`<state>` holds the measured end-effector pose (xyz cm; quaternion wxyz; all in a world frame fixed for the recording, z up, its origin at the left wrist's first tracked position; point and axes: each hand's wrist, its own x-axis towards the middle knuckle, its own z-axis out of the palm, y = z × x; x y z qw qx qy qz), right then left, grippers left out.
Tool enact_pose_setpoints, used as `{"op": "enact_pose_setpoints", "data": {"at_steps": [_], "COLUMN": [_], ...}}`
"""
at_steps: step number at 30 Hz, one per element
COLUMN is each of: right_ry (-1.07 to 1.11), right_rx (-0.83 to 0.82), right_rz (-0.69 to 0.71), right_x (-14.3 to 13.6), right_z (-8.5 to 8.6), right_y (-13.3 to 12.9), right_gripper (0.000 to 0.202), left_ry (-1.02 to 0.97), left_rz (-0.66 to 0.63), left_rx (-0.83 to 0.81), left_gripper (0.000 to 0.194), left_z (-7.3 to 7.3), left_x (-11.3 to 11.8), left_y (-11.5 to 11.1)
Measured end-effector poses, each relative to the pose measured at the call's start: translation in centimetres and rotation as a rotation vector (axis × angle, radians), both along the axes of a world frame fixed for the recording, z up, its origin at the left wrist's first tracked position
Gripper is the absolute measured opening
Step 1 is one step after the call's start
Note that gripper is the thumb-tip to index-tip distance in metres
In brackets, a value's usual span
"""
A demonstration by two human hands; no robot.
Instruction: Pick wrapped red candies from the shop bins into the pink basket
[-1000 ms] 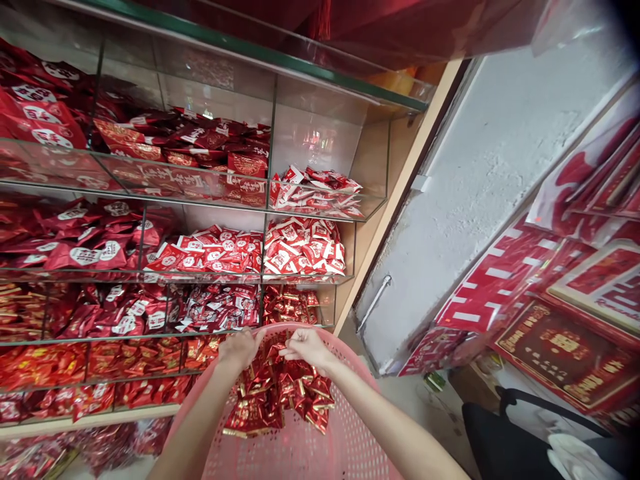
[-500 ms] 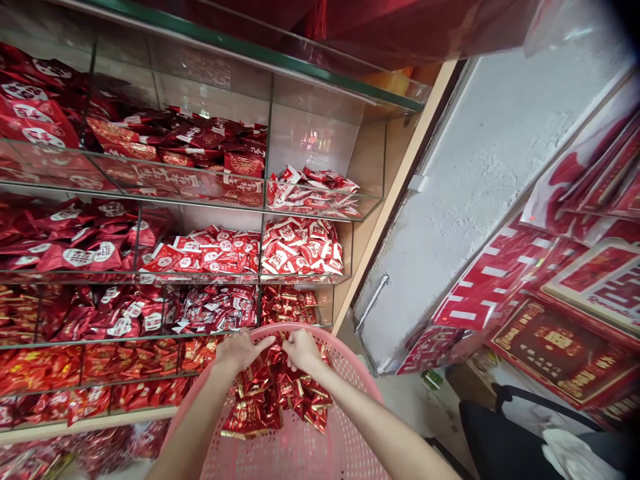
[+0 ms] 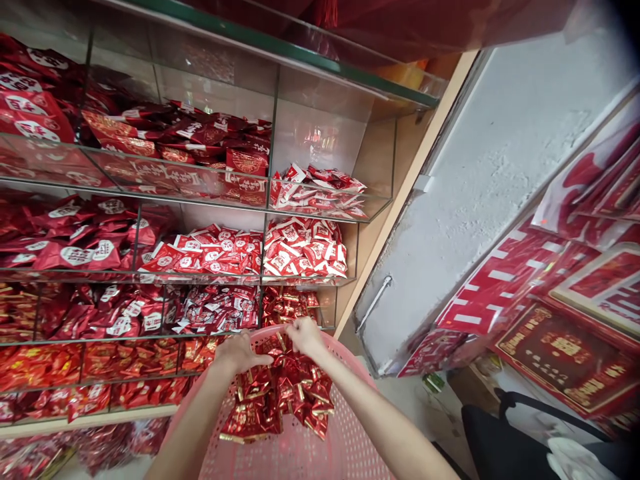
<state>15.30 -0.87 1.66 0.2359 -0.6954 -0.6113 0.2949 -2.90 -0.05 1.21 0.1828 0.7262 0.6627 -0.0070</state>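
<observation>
A round pink perforated plastic basket (image 3: 363, 407) is in front of me, with a heap of shiny red-and-gold wrapped sweets (image 3: 280, 393) in it. At the far left of the rim is my left hand (image 3: 240, 355), closed over the edge, its thumb stretched inward above the sweets. My right hand (image 3: 306, 337) is closed at the far rim, a little right of the middle. Its curled fingertips face away, so what they hold is hidden. Similar red-and-gold sweets (image 3: 287, 303) lie in the glass shelf compartment just behind the basket.
Glass-fronted shelves (image 3: 210, 177) full of red packets stand ahead and to the left. Bagged goods (image 3: 107, 445) lie beneath them. Right of a wooden side panel (image 3: 395, 220) are a grey wall (image 3: 470, 167), hanging red decorations (image 3: 493, 287) and a black chair (image 3: 493, 437).
My right hand has moved up and slightly away, from over the sweets to the far rim. My left hand has shifted slightly back and left, its thumb lower. The view has tilted slightly.
</observation>
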Motion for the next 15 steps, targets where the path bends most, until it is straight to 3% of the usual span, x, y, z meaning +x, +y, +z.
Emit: {"op": "enact_pose_setpoints", "data": {"at_steps": [6,12,15], "right_ry": [-0.06,-0.096,-0.081], "right_rx": [0.004,-0.166,-0.176], "right_rz": [-0.066,-0.054,-0.045], "right_x": [1.7,-0.1,-0.8], "right_z": [0.7,-1.7,-2.8], "right_y": [5.7,9.0,9.9], "right_gripper": [0.017,0.015,0.013], "left_ry": [0.013,-0.006,-0.023], "left_rz": [-0.01,-0.005,0.012], "left_rx": [-0.053,-0.024,0.0], "left_gripper": [0.098,0.096,0.094], "left_z": [0.9,0.9,0.6], "left_x": [0.1,0.0,0.0], "left_y": [-0.3,-0.5,-0.5]}}
